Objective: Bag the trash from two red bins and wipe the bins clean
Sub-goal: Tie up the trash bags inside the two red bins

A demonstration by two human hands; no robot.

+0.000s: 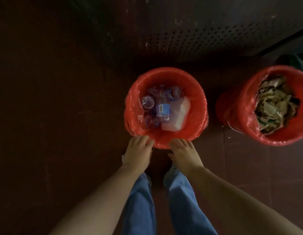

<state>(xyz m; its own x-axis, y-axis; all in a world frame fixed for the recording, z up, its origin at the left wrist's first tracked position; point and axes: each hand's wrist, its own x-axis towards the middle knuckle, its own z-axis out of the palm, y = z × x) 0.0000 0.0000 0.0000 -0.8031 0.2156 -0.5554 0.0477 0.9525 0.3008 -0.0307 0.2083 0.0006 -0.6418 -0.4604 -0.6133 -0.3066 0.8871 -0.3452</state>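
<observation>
A red bin [196, 92] lined with a red plastic bag stands on the floor straight ahead. Inside lie clear plastic bottles [161, 110] and a whitish plastic container [178, 116]. A second red bin [249, 106], also bag-lined, stands to the right and is packed with crumpled brown paper [274, 106]. My left hand [138, 151] and my right hand [183, 152] both reach to the near rim of the first bin, fingertips resting on the bag's folded edge. Whether the fingers pinch the plastic cannot be told.
The floor [62, 116] is dark reddish tile. A dark perforated panel [206, 36] rises behind the bins. A dark green object [295, 61] shows behind the right bin. My legs in blue jeans [181, 200] stand just before the first bin.
</observation>
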